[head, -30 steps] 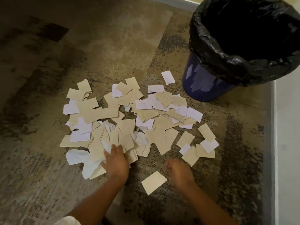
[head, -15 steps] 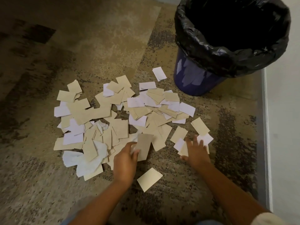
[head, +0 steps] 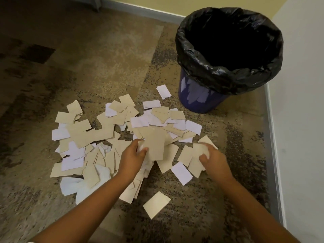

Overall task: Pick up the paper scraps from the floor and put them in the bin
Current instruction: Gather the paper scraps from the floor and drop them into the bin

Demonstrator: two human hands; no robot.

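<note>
Several tan and white paper scraps (head: 91, 135) lie spread over the patterned carpet. My left hand (head: 132, 158) grips a bunch of tan scraps (head: 155, 144) lifted a little above the pile's middle. My right hand (head: 213, 159) curls round a few tan and white scraps (head: 199, 151) at the pile's right edge. One tan scrap (head: 156, 204) lies alone nearest to me, and a white one (head: 181, 173) lies between my hands. The blue bin (head: 198, 95) with a black bag liner (head: 196, 55) stands open at the far right, beyond the pile.
A white wall (head: 301, 120) with a grey skirting strip (head: 271, 137) runs along the right side, close to the bin. A yellow wall with grey skirting (head: 143, 9) closes the far side. Bare carpet (head: 52, 50) stretches to the left.
My left hand has lifted a bunch of tan scraps up and forward from the pile. My right hand has closed round scraps at the pile's right edge. The view has pulled back slightly.
</note>
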